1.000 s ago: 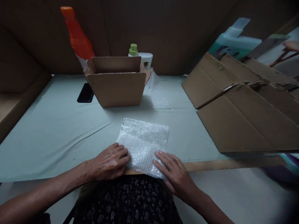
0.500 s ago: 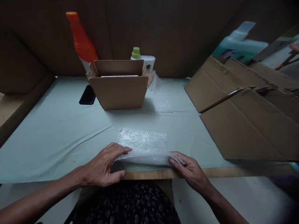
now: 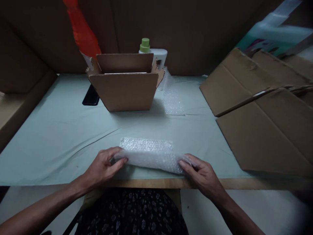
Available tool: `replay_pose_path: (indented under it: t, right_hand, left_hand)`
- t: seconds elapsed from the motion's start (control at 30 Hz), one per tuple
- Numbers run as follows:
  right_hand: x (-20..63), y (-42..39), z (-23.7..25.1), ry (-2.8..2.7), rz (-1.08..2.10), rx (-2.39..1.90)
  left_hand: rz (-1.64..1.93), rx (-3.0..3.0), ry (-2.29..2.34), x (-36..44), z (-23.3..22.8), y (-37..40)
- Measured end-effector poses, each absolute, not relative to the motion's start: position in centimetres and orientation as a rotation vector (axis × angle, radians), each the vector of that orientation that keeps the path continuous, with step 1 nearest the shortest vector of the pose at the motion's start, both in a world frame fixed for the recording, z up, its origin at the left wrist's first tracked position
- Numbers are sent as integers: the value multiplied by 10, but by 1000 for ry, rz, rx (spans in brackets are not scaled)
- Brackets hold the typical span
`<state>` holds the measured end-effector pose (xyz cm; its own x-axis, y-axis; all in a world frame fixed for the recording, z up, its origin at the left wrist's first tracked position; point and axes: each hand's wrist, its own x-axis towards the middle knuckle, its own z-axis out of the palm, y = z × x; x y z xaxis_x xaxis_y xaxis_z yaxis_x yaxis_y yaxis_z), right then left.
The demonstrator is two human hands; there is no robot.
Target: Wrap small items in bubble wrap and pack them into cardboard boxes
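Both grips, left hand (image 3: 105,165) and right hand (image 3: 202,172), clamp partly folded bubble wrap (image 3: 151,160); its far strip (image 3: 146,144) lies unfolded.

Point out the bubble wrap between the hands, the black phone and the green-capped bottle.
Bubble wrap (image 3: 151,160): head view, middle of its raised fold.
Black phone (image 3: 91,97): head view, its dark upper face.
Green-capped bottle (image 3: 156,53): head view, its white upper body.

No words to read: the label (image 3: 256,44) on the blue bottle (image 3: 281,34), near the table's (image 3: 61,124) right edge, looks too blurry.
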<state>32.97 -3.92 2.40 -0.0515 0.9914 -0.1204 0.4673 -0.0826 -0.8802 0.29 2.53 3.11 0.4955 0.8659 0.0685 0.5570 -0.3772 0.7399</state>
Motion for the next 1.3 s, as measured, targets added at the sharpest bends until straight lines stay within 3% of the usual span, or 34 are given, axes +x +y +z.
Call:
replay_pose_path:
  t: [0.1,0.2,0.33,0.4,0.63,0.87,1.07,1.3]
  right_hand:
    - [331,-23,12,-1650,834,-1721]
    - [334,-14,0,-1787,317,-1755]
    - [327,-23,4,-1981,-100,-1572]
    - [316,-30,6,-2097,-64,-1464]
    - [311,-35,-8,-2367,273,-1301]
    - [358,-18,-7,-1983,259,-1791]
    - [347,7,3,-1673,719,-1654]
    - [347,25,12,-1451,900,-1652]
  left_hand:
    - [434,2078,1384,9,27,44]
    - [319,2187,1491,10,13,55]
    - [637,2533,1437,11,7,45]
    - [706,2705,1268,14,8,36]
    - [276,2730,973,18,0,30]
    - [514,2763,950,11,-15,30]
    - [625,2832,908,-5,-22,31]
    - [789,2623,1160,-20,-13,27]
